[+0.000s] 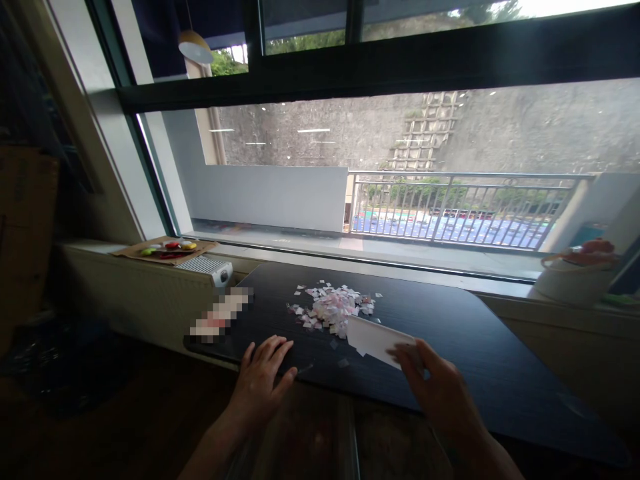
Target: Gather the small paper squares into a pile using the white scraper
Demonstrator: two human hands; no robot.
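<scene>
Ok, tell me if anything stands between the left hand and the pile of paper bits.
Nothing visible does: only tabletop shows between the left hand and the pile of paper bits. The white card held in the right hand is at the pile's right side, off that path.

Person's L hand & R hand both bare, slim fingers. L forearm & R forearm bare too, as far as I see; nail detail n/c, too blurry.
</scene>
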